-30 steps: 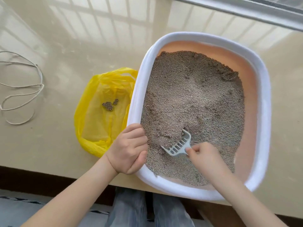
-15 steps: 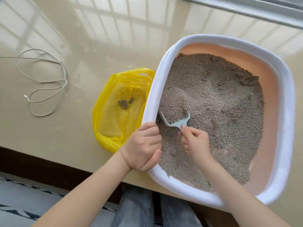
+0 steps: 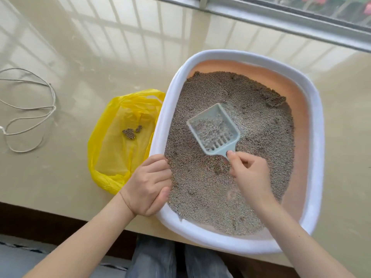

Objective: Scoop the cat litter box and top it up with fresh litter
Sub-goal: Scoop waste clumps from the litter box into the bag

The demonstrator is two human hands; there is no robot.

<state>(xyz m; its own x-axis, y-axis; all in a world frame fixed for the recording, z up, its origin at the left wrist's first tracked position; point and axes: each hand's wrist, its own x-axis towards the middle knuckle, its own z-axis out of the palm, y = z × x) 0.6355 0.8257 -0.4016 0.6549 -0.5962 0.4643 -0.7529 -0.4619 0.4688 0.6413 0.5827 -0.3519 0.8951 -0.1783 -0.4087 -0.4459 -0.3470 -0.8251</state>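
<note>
A white-rimmed litter box [image 3: 315, 125] with a peach inside holds grey-brown litter [image 3: 259, 137]. My right hand [image 3: 251, 173] grips the handle of a pale blue slotted scoop [image 3: 214, 130], which is lifted above the litter with some granules lying in it. My left hand [image 3: 147, 187] grips the box's near left rim, fingers curled over the edge. To the left of the box lies an open yellow plastic bag [image 3: 114, 153] with two small dark clumps [image 3: 131, 132] inside.
The box and bag rest on a glossy beige ledge [image 3: 60, 167] whose front edge runs just under my wrists. A loose white cord [image 3: 40, 109] lies at the far left. A grey window frame [image 3: 281, 19] runs along the back. My jeans show below.
The scoop dug through the litter toward the left wall, then rose out of it, tray facing up with granules sifting through. My left hand kept its hold on the rim.
</note>
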